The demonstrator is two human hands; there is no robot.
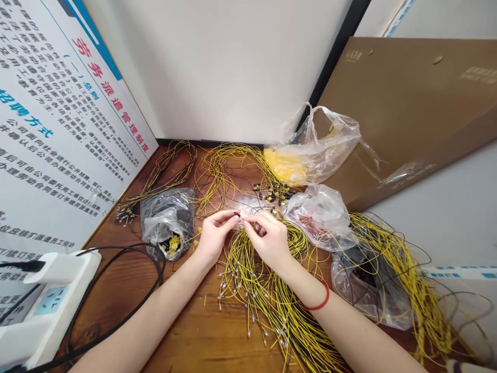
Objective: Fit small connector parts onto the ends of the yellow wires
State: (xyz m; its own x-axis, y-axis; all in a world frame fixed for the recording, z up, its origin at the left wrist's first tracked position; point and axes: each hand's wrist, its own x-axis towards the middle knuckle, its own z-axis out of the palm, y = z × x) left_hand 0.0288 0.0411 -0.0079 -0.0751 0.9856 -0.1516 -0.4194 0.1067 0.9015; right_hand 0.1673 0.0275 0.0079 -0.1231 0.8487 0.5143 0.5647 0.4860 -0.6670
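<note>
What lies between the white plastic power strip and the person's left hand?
The head view shows a looped black cable, a grey plastic bag and small yellow pieces.

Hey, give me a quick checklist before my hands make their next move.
1. Small black part held: ok, at the left hand's fingertips.
2. Right hand close to it: ok; its thumb and forefinger are brought together beside the part.
3. Something pinched in that right hand: cannot tell, too small to make out.
4. Thin yellow and black wires clear of the right forearm: not ok, they spread beneath it.
5. Grey plastic bag of yellow and black pieces open: ok.
6. Looped black cable clear of the left forearm: cannot tell, they lie close.
</note>
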